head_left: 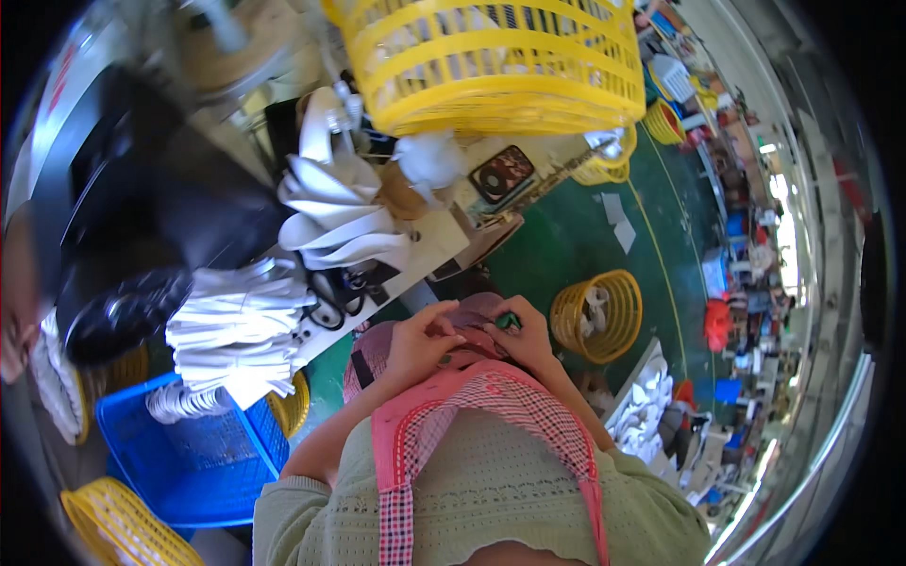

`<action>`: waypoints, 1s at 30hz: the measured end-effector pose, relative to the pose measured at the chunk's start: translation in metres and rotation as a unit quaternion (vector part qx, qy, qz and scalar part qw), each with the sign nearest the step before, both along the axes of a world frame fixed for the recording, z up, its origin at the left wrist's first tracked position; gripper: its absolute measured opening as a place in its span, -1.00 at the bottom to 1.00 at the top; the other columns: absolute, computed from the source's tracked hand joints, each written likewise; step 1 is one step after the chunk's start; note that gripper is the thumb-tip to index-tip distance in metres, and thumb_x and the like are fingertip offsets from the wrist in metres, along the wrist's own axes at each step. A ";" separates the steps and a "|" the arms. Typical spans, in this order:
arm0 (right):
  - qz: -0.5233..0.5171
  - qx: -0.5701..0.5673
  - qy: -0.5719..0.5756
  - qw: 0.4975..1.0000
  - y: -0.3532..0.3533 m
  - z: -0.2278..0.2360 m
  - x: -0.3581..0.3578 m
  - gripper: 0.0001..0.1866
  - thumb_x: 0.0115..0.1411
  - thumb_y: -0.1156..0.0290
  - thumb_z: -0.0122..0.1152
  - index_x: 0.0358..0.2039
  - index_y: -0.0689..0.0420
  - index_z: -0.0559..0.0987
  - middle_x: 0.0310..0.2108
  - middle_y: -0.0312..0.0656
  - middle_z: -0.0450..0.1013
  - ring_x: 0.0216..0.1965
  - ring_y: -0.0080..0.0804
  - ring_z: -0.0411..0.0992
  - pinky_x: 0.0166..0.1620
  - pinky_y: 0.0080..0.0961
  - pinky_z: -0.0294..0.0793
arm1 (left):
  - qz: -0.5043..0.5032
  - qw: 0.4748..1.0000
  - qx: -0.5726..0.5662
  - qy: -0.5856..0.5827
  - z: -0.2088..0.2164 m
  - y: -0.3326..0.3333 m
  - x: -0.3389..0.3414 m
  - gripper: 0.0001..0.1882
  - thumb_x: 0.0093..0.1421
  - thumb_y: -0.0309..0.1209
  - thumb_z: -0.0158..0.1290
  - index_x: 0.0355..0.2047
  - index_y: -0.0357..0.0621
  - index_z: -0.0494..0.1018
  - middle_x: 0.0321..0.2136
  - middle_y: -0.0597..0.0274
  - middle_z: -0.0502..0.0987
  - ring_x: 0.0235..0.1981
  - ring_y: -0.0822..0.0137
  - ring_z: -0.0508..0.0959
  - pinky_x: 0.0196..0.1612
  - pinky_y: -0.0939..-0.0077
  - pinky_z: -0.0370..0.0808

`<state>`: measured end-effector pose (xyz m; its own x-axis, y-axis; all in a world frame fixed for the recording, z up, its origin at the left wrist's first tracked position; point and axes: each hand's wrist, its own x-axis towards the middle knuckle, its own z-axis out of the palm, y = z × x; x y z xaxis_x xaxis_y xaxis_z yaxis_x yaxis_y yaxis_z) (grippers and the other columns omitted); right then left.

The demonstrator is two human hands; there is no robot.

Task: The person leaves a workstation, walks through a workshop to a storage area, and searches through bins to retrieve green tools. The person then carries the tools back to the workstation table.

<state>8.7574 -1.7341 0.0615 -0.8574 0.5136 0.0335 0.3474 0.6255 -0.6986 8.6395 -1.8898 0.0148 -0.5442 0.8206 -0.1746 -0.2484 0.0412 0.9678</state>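
Both my hands are over my lap, in front of a pink apron with checked straps [394, 509]. My left hand [420, 341] has its fingers curled in, thumb and fingertips close together; whatever lies between them is too small to make out. A short gap to its right, my right hand [527, 332] is closed around a small dark green thing [508, 322], partly covered by the fingers. Reddish fabric [464, 357] of the apron lies below the fingertips.
A worktable at the left carries stacked curved white pieces [344, 222], a bundle of white strips [236, 330], black-handled scissors [330, 307] and a phone-like device [500, 174]. A yellow basket [500, 94] stands ahead, a blue crate [189, 472] lower left, another yellow basket [618, 330] right.
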 end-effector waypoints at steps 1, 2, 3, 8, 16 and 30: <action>-0.006 0.002 -0.024 1.000 0.010 -0.003 0.003 -0.76 -0.20 0.44 0.29 -0.49 0.14 0.44 -0.49 -0.20 0.37 -0.46 -0.37 0.39 -0.37 -0.55 0.37 | -0.001 0.999 0.018 -0.037 0.003 0.009 0.001 -0.56 -0.13 -0.65 0.13 -0.16 -0.22 0.39 -0.53 0.29 0.48 -0.52 0.56 0.47 -0.46 0.75 0.42; -0.021 -0.003 -0.021 1.000 0.022 -0.007 0.006 -0.76 -0.20 0.44 0.29 -0.49 0.14 0.44 -0.49 -0.20 0.37 -0.46 -0.37 0.39 -0.37 -0.55 0.37 | -0.015 0.999 0.013 -0.034 0.009 0.020 -0.001 -0.56 -0.13 -0.65 0.13 -0.16 -0.22 0.39 -0.53 0.29 0.48 -0.52 0.56 0.47 -0.46 0.75 0.42; -0.029 0.000 -0.016 0.999 0.037 -0.011 0.008 -0.76 -0.20 0.42 0.29 -0.48 0.14 0.44 -0.50 -0.20 0.36 -0.47 -0.39 0.39 -0.39 -0.56 0.37 | -0.047 0.996 -0.003 -0.072 0.019 0.032 -0.003 -0.63 -0.13 -0.65 0.14 -0.23 -0.25 0.43 -0.54 0.26 0.50 -0.52 0.54 0.49 -0.45 0.75 0.43; -0.092 -0.021 0.004 0.996 0.124 -0.038 0.039 -0.75 -0.19 0.38 0.30 -0.48 0.14 0.44 -0.51 -0.21 0.35 -0.51 -0.38 0.39 -0.42 -0.55 0.37 | -0.112 0.986 -0.023 -0.124 0.022 0.114 0.011 -0.74 -0.14 -0.65 0.16 -0.36 -0.29 0.49 -0.54 0.18 0.53 -0.56 0.52 0.50 -0.48 0.74 0.44; -0.213 -0.053 -0.001 0.976 0.365 -0.081 0.146 -0.76 -0.16 0.34 0.29 -0.48 0.12 0.45 -0.51 -0.22 0.35 -0.54 -0.40 0.38 -0.44 -0.53 0.37 | -0.044 0.983 -0.103 -0.143 -0.003 0.327 0.064 -0.78 -0.07 -0.63 0.11 -0.33 -0.33 0.46 -0.52 0.21 0.52 -0.53 0.54 0.48 -0.49 0.73 0.43; -0.552 -0.194 0.108 0.803 0.567 -0.075 0.336 -0.80 -0.11 0.33 0.28 -0.53 0.15 0.48 -0.68 -0.31 0.35 -0.62 -0.61 0.31 -0.51 -0.62 0.29 | -0.297 0.949 -0.053 0.089 0.026 0.685 0.162 -0.78 0.16 -0.44 -0.11 -0.21 -0.25 0.40 -0.49 0.23 0.50 -0.43 0.54 0.44 -0.34 0.66 0.37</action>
<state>9.0937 -1.1669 -0.0132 0.1333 0.9649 -0.2263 0.3846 -0.2608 -0.8855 8.8014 -1.2050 0.0412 -0.0194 0.9748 -0.2220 0.0169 0.2224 0.9748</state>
